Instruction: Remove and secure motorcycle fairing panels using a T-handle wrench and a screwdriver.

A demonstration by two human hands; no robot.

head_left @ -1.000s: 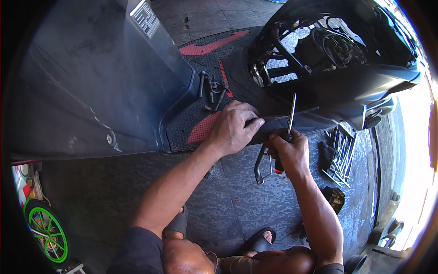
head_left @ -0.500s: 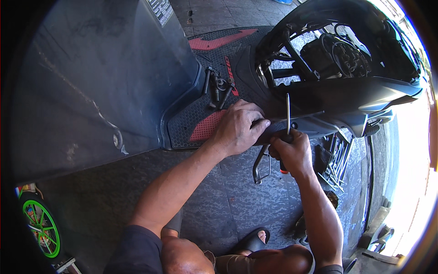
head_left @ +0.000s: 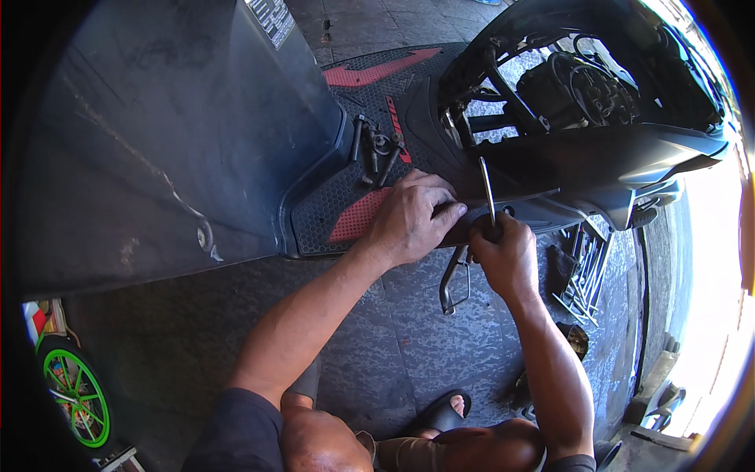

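My right hand (head_left: 505,245) is closed round the dark handle of a screwdriver (head_left: 487,189). Its bare metal shaft points away from me, leaning slightly left, beside the lower edge of the scooter's dark body panel (head_left: 543,169). My left hand (head_left: 415,218) lies over the near edge of the scooter's footboard (head_left: 318,224), fingers bent and thumb toward the right hand. The left fingertips are hidden, so whatever they may grip does not show. Several bolts (head_left: 385,156) lie in a small pile on the footboard, just beyond my left hand.
The scooter's front (head_left: 590,86) is stripped of a cover, exposing wires and frame. Below my right hand a metal side stand (head_left: 448,287) juts out. A tray of tools (head_left: 586,271) lies on the floor at right. At lower left is a green-rimmed wheel (head_left: 76,393).
The screwdriver's shaft has tilted left as my right hand turned. The red end of its handle, visible before under the hand, is now hidden. My left hand stays in place.
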